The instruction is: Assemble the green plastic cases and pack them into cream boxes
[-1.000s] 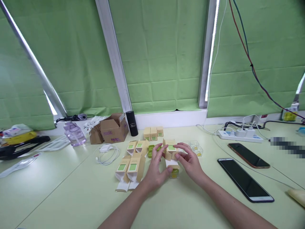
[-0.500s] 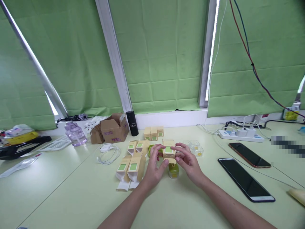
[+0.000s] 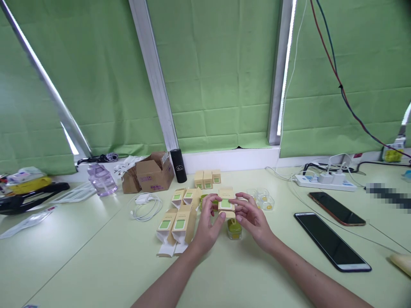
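Between my two hands is a small tan carton (image 3: 226, 204) with a green label, a flap hanging at its near end. The fingers of my left hand (image 3: 208, 226) curl against its left side. From the right, my right hand (image 3: 257, 224) grips it with bent fingers. Just below the carton, a small clear container (image 3: 234, 232) with green and yellow in it stands on the table. Several tan cartons (image 3: 180, 226) lie to the left, the near ones with open white-lined flaps. Something green (image 3: 202, 200) is partly hidden behind my left hand.
Clear cups (image 3: 265, 200) stand right of the hands, small closed cartons (image 3: 208, 179) behind. Two phones (image 3: 332, 241) lie at right near a power strip (image 3: 324, 182). At left are a white cable (image 3: 146, 209), a cardboard box (image 3: 154, 173), a black cylinder (image 3: 178, 166) and a purple bottle (image 3: 102, 179).
The carton in my hands has shifted very slightly to the left, and its near flap sits a little higher. The other things have stayed in place.
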The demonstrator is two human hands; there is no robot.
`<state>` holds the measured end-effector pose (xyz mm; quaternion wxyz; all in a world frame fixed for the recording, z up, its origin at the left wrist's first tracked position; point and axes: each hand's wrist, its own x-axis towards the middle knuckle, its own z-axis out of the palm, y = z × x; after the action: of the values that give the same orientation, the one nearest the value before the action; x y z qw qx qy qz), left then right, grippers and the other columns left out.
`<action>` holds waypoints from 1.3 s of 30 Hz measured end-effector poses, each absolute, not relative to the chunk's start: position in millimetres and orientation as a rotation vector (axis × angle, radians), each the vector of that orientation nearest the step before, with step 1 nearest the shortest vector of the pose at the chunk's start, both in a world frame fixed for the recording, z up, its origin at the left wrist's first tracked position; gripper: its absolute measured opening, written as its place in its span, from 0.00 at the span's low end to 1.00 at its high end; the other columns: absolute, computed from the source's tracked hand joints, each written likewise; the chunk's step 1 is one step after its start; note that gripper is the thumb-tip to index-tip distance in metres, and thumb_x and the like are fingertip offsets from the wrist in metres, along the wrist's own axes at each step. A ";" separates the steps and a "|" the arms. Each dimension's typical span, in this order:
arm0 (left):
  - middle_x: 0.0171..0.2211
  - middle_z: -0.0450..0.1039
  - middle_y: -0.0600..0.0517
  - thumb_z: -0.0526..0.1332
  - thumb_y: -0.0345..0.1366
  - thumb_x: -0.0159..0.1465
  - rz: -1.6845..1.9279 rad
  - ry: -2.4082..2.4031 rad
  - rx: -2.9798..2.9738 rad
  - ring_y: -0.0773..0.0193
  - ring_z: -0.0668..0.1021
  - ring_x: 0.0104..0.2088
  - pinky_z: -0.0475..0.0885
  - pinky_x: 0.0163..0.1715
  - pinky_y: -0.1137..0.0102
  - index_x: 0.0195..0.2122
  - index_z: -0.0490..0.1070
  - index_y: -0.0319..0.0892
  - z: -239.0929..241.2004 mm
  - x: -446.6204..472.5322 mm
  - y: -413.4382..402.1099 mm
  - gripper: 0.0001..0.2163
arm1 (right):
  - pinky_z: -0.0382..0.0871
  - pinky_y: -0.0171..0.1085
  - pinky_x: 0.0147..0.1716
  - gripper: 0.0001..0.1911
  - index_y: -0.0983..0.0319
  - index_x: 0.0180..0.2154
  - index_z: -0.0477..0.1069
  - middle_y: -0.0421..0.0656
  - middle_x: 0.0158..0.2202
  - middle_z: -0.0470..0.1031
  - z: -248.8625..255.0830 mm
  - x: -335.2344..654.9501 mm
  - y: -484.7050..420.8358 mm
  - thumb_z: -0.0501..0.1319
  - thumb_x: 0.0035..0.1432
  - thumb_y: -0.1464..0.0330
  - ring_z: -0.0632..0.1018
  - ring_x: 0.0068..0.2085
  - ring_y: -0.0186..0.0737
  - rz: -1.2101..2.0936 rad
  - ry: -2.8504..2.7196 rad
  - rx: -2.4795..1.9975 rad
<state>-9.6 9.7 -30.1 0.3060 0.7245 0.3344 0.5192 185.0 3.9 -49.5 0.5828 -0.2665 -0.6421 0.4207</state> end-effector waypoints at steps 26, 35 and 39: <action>0.56 0.65 0.45 0.57 0.49 0.72 1.397 0.924 1.941 0.55 0.72 0.52 0.68 0.51 0.60 0.55 0.64 0.48 -31.8 -6.1 9.3 0.15 | 0.77 0.48 0.53 0.19 0.51 0.55 0.76 0.49 0.64 0.57 -50.5 182.5 5.9 0.68 0.63 0.60 0.81 0.43 0.39 0.888 -1.512 -0.682; 0.59 0.63 0.44 0.61 0.48 0.69 1.377 0.918 1.971 0.53 0.72 0.52 0.67 0.51 0.59 0.57 0.63 0.48 -32.5 -6.6 8.5 0.19 | 0.77 0.51 0.54 0.20 0.51 0.55 0.75 0.48 0.63 0.57 -51.7 182.6 7.3 0.68 0.62 0.60 0.81 0.41 0.39 0.894 -1.506 -0.668; 0.58 0.63 0.44 0.60 0.48 0.70 1.395 0.916 1.984 0.54 0.72 0.51 0.68 0.50 0.60 0.57 0.62 0.48 -34.4 -6.2 9.4 0.18 | 0.78 0.48 0.51 0.18 0.52 0.54 0.76 0.49 0.63 0.59 -50.6 181.4 6.4 0.68 0.63 0.61 0.80 0.48 0.44 0.886 -1.492 -0.672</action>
<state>-6.2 9.4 -34.4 0.2713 0.7365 0.3401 0.5179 181.4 6.4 -50.6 0.5975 -0.2896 -0.6428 0.3820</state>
